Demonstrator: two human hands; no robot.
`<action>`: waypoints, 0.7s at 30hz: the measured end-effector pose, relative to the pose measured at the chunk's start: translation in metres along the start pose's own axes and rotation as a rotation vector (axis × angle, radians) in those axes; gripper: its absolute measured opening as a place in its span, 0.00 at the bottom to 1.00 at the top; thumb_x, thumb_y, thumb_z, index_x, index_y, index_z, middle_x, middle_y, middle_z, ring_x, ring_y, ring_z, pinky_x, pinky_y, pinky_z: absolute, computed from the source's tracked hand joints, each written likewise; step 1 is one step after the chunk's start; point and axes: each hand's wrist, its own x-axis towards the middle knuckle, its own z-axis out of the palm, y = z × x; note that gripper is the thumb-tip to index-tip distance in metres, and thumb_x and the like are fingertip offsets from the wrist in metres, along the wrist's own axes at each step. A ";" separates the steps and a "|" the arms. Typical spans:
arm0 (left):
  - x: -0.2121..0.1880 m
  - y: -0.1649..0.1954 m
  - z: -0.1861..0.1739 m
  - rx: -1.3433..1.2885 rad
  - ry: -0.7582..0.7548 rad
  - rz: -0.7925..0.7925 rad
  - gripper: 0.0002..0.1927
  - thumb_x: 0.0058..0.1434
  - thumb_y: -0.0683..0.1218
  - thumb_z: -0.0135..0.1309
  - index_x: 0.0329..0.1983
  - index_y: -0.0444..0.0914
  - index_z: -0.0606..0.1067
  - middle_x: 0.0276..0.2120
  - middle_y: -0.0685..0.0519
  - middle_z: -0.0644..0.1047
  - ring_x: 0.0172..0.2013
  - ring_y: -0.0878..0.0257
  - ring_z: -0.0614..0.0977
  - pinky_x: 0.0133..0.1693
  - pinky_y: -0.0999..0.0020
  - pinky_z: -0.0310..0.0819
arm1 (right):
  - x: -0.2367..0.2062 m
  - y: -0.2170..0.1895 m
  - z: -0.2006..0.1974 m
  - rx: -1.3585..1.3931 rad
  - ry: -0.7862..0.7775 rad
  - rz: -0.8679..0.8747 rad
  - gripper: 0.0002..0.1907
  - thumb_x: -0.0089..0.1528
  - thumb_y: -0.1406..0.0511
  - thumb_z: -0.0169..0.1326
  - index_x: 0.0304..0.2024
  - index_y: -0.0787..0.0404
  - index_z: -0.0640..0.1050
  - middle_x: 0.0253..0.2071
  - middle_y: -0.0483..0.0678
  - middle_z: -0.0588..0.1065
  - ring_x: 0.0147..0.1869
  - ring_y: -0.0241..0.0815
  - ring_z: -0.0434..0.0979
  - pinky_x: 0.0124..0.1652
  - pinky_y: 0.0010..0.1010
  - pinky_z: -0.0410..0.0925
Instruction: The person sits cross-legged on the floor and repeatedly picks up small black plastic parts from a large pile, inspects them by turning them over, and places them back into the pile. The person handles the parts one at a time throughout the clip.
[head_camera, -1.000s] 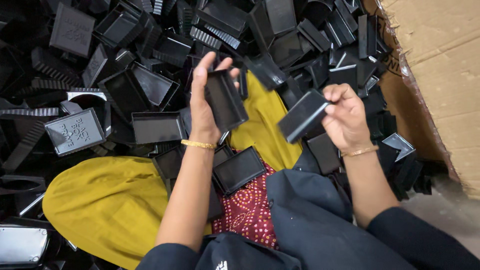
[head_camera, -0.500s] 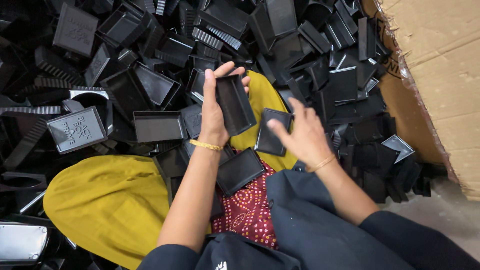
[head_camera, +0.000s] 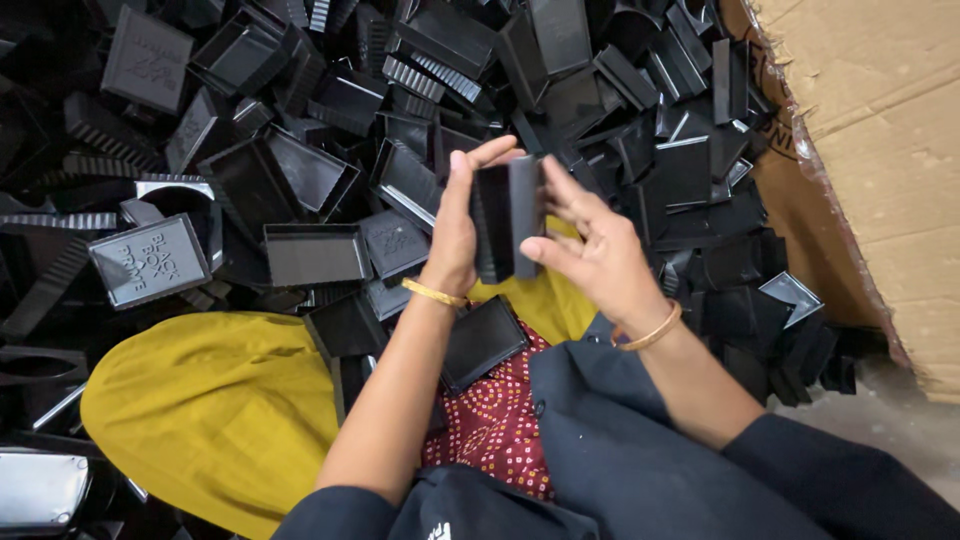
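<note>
My left hand (head_camera: 455, 235) grips a black plastic box part (head_camera: 492, 222) upright in front of me. My right hand (head_camera: 590, 250) presses a second black box part (head_camera: 526, 212) against the first one's right side, fingers spread along it. Both pieces meet edge to edge between the two hands. Another black tray (head_camera: 483, 342) lies on my lap just below my left wrist.
A large heap of black plastic box parts and lids (head_camera: 320, 120) fills the floor ahead and to the left. A brown cardboard sheet (head_camera: 860, 150) rises at the right. Yellow cloth (head_camera: 200, 410) covers my left knee.
My right hand carried a black part from the right side in to the piece held by my left hand and now presses it on. The left hand tilted its piece upright.
</note>
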 end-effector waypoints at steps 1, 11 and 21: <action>0.000 -0.002 0.002 -0.004 0.001 -0.005 0.32 0.74 0.64 0.33 0.64 0.37 0.71 0.54 0.51 0.76 0.51 0.61 0.79 0.54 0.64 0.76 | -0.001 0.001 0.005 -0.018 -0.003 -0.020 0.42 0.60 0.72 0.63 0.74 0.58 0.61 0.75 0.52 0.61 0.76 0.48 0.65 0.67 0.42 0.66; -0.007 -0.002 -0.006 0.640 0.015 0.222 0.30 0.79 0.60 0.31 0.38 0.37 0.77 0.31 0.52 0.79 0.32 0.60 0.81 0.39 0.65 0.75 | -0.003 0.016 -0.002 0.410 -0.176 0.241 0.33 0.63 0.67 0.62 0.69 0.72 0.67 0.62 0.53 0.74 0.67 0.45 0.72 0.65 0.33 0.67; -0.010 0.007 -0.007 1.098 0.422 0.495 0.25 0.75 0.52 0.35 0.28 0.34 0.72 0.24 0.41 0.73 0.28 0.42 0.77 0.34 0.52 0.67 | -0.022 0.018 0.030 -0.283 0.118 0.028 0.20 0.59 0.66 0.66 0.51 0.68 0.78 0.38 0.44 0.80 0.39 0.27 0.77 0.38 0.26 0.74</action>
